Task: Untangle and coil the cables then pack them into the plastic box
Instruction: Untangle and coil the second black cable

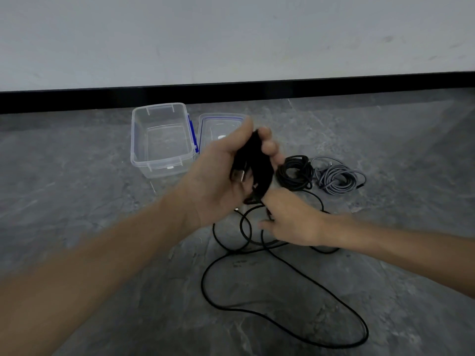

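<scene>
Box: clear rectangular plastic box (164, 167), blue clips, far left, open; clear lid (221, 120) just right of it. Left hand (226, 170) curls thumb and fingers round wound loops of thin black cable (259, 163). Right hand (293, 219), just below, seems to pinch the feeding strand. Small black coil (295, 176) and grey coil (339, 178) lie right. We judge that the slack crossing itself on the floor may knot, and an eased grip would spring the loops.

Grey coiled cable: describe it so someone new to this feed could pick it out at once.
Start at the clear plastic box on the floor by the black skirting; its lid lies just to the right. Further right, two coils lie side by side. The grey coiled cable is the rightmost one; its neighbour, the black coil, sits nearer the lid.
</scene>
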